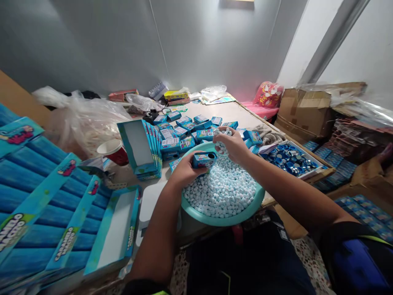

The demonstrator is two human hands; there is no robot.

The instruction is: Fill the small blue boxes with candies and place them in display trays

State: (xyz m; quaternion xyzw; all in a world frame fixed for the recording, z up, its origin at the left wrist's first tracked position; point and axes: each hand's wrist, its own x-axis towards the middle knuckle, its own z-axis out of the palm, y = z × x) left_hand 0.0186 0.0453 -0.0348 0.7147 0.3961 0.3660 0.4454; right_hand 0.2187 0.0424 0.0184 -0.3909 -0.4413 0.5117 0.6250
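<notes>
My left hand (183, 170) is wrapped around a small blue candy box (201, 159), which has a dark round hole in its top. Beside it, my right hand (231, 145) is closed on a handful of small white and pale blue candies (222, 132), just above and to the right of the box. Both hands are over a turquoise basin (224, 220) filled with the same kind of candies. Behind the basin lies a heap of similar small blue boxes (187, 127), some tipped on their sides.
Blue display trays (144, 164) stand nested left of the basin, near a red and white paper cup (114, 151). Filled trays (39, 196) are stacked at far left. A shallow white box (310, 174) of blue caps (288, 159) sits right. Cardboard cartons (302, 110) stand beyond.
</notes>
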